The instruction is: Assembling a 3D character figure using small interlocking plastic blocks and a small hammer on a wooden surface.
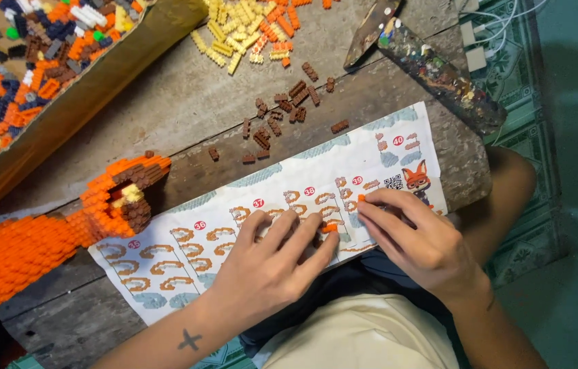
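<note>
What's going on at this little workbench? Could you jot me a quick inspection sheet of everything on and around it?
Surface: worn wooden board, scratched and grey.
Job's things: instruction sheet with numbered step pictures; small orange brick piece between the hands; large orange and brown brick model at the sheet's left end.
Clutter: loose brown bricks, yellow and orange bricks, cardboard tray of mixed bricks, paint-spattered sticks.
Hands: left hand flat on the sheet, fingertips at the orange piece; right hand pinching a tiny orange brick.
Cables: white cables at the top right.
Surroundings: green patterned mat, the person's knee.
</note>
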